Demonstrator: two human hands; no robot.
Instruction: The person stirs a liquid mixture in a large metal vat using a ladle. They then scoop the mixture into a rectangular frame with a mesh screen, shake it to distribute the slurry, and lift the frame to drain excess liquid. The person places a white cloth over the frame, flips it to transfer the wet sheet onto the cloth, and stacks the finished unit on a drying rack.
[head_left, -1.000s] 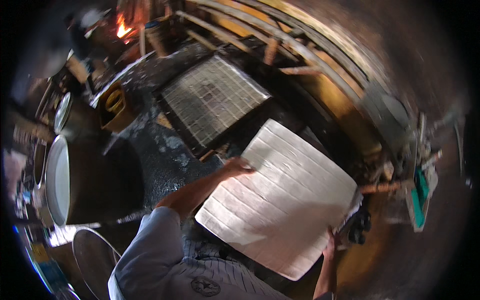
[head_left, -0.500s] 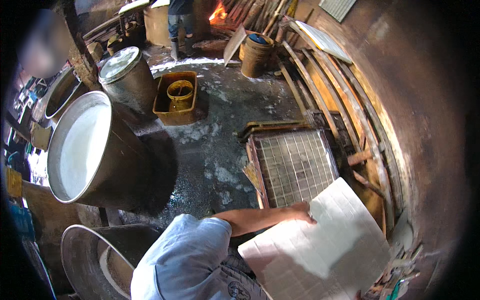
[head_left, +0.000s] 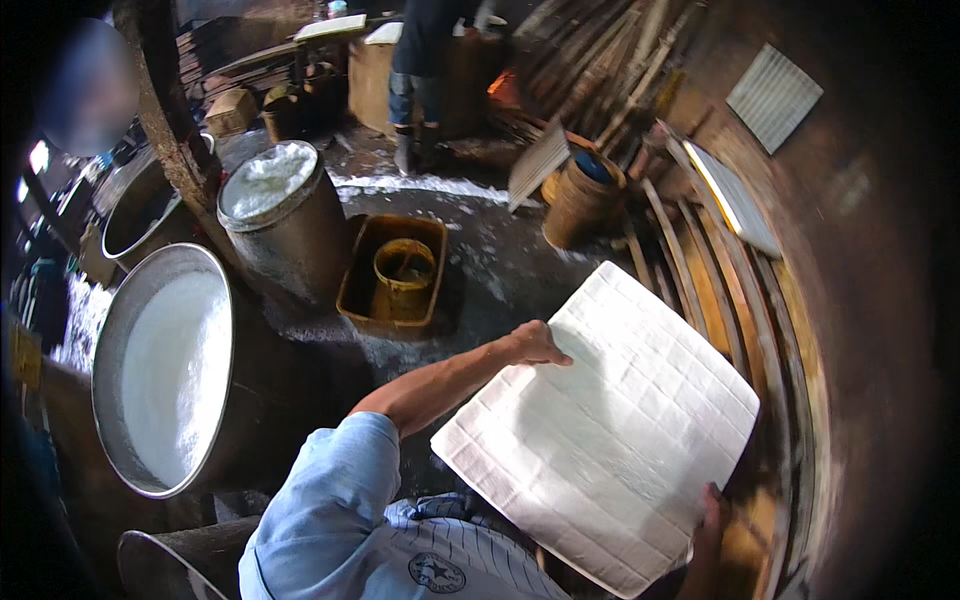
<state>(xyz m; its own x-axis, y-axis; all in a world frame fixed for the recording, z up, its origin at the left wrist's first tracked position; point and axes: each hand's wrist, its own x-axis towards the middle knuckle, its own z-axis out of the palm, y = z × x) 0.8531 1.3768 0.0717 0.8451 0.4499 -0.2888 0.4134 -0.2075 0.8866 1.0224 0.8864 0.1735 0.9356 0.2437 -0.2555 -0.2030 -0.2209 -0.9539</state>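
A large white square board (head_left: 610, 430), its face marked with a grid of lines, slants in front of my body. My left hand (head_left: 535, 345) grips its far left edge, thumb lying over the top face and the other fingers partly out of sight. On the near right edge my right hand (head_left: 710, 510) holds the board, fingertips showing along the rim; much of that hand is in shadow. I cannot tell what the board is made of.
Left stand a big metal vat (head_left: 165, 370) of white liquid and a drum (head_left: 270, 185) topped with white foam. Beyond my left arm, a yellow pail (head_left: 405, 275) sits in a rectangular tub (head_left: 350, 300). Wooden rails (head_left: 790, 380) line the right wall. Another person (head_left: 418, 90) stands far back near a fire.
The white board has come up and away from the lower right, with both hands on it. It now covers the place where the gridded frame showed. My view has shifted too.
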